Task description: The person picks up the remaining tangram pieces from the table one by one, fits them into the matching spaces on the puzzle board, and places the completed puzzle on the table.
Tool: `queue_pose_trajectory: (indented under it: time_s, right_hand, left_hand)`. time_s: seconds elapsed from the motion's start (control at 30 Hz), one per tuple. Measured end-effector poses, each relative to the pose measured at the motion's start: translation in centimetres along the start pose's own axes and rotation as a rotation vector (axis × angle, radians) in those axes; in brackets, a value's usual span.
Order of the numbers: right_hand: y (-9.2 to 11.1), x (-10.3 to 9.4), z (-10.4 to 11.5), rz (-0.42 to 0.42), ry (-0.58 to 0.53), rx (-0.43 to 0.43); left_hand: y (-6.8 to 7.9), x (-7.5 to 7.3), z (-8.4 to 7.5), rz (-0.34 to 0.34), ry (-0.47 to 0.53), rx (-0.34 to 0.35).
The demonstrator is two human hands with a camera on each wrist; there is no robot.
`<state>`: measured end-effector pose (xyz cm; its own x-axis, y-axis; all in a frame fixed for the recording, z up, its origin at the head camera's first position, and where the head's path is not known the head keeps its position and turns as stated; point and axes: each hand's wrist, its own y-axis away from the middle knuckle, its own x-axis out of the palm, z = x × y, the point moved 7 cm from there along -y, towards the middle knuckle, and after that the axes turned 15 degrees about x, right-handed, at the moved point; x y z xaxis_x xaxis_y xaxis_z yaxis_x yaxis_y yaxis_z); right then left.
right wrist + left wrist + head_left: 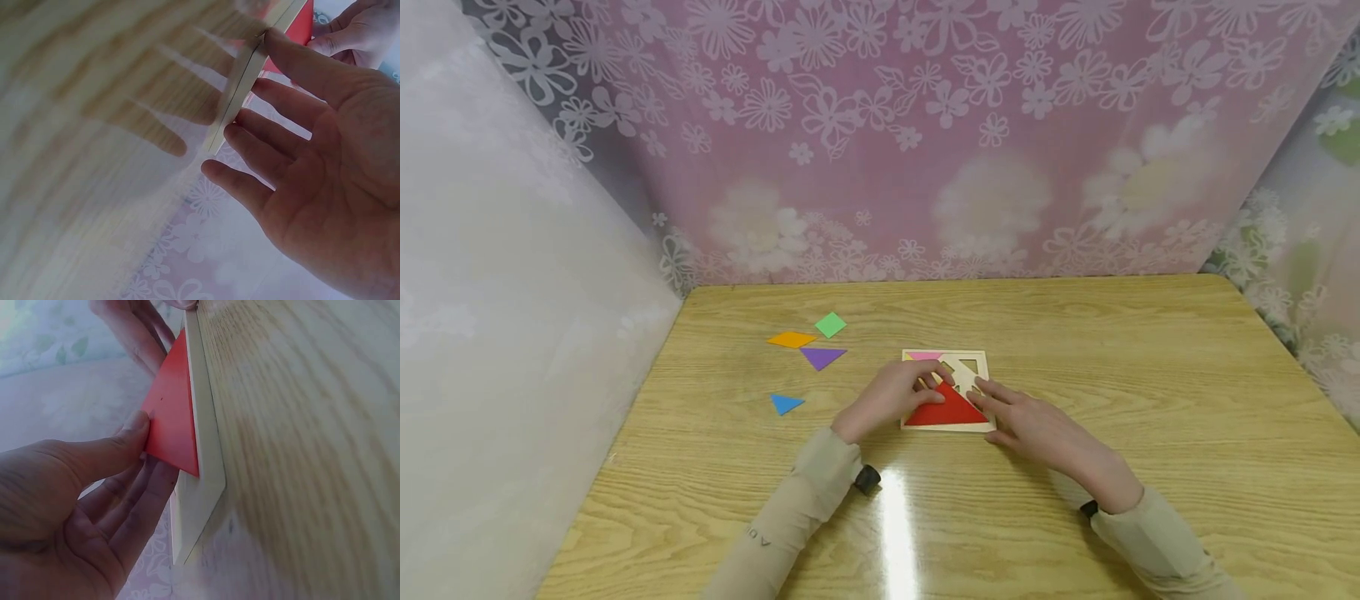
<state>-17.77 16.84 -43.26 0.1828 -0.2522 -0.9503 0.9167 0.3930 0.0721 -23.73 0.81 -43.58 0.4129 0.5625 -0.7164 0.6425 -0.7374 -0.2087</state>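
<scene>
A large red tangram triangle (pixel 953 410) lies over the near part of a pale wooden tray (pixel 947 428). My left hand (pixel 895 393) pinches this triangle between thumb and fingers at its left side; in the left wrist view the triangle (pixel 172 415) tilts up from the tray's rim. At the tray's right edge is my right hand (pixel 1037 423), its fingers spread and nearly straight, with the fingertips touching the rim. In the tray's far left corner a pink piece (pixel 923 357) shows, with a bit of yellow beside it, partly hidden by my left hand.
To the left on the wooden table (pixel 700 467) lie a green square (pixel 831 325), an orange parallelogram (pixel 792 339), a purple triangle (pixel 823 357) and a blue triangle (pixel 786 404). A pink floral curtain (pixel 865 167) hangs along the table's far edge.
</scene>
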Motion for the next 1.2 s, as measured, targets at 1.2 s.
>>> queue_pose_trajectory:
  time_s: [1.2]
  right_hand:
    - [0.0, 0.1, 0.5, -0.040, 0.059, -0.014]
  left_hand:
    - [1.3, 0.6, -1.6, 0.210, -0.491, 0.020]
